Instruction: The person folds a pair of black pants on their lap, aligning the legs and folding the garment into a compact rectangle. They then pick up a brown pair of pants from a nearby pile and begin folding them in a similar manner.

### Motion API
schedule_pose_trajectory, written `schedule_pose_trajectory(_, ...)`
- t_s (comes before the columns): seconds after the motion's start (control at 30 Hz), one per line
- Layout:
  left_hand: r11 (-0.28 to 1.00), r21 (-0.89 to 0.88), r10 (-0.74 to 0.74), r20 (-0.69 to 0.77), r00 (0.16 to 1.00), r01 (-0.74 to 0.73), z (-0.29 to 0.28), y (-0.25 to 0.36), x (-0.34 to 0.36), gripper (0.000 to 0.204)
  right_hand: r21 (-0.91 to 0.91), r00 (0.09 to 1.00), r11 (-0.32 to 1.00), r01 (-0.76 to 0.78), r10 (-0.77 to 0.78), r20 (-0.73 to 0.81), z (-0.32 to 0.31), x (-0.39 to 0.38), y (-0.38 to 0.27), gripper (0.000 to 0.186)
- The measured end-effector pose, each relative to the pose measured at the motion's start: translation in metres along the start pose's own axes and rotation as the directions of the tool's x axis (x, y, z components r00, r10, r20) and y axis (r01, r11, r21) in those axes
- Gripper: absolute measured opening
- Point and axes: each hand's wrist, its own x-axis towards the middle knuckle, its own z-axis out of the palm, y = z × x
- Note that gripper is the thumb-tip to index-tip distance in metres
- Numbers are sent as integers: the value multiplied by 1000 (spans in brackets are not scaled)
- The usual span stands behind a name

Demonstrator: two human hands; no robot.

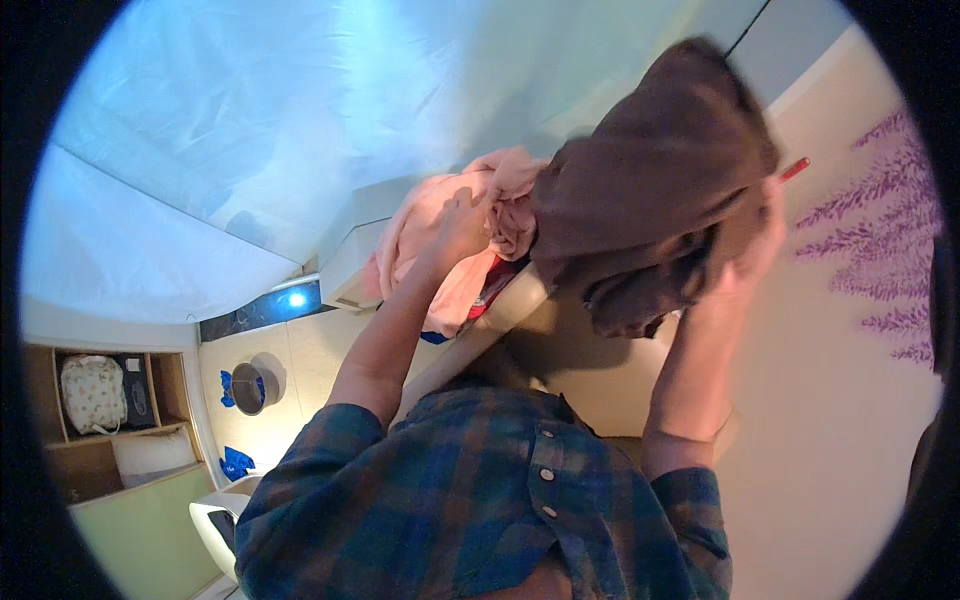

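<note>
Brown cloth up in the air, soft stuff

Head view: the brown cloth hangs bunched from the right hand, raised right of the pink cloth. Looks limp, lightish, hardly fragile; I'd pinch a thick fold. Right fingers seem closed around its edge, bit blurry. Left hand is on the pink cloth; can't tell how tightly those fingers are curled.
</note>
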Motion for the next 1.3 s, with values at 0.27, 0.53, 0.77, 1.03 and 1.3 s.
schedule_pose_trajectory(0.27,597,-802,65,62,996,11,-34,59,-9,38,-402,842,802,-442,216,-495,-102,-83,84,58)
schedule_pose_trajectory(0.53,663,-747,4,77,997,55,-50,84,-61,49,-957,887,126,-263,422,-188,-111,-115,145,78)
schedule_pose_trajectory(0.77,394,-917,-121,19,992,66,-18,76,-58,8,-981,927,136,-141,366,-82,-116,-124,142,75)
schedule_pose_trajectory(1.03,464,-884,-331,-236,914,-61,-50,56,-65,16,-920,924,251,-302,312,-219,-123,-129,96,35)
schedule_pose_trajectory(1.3,477,-852,-195,-343,919,-217,-94,60,-92,17,-910,947,278,-307,182,-264,-134,-121,86,20)
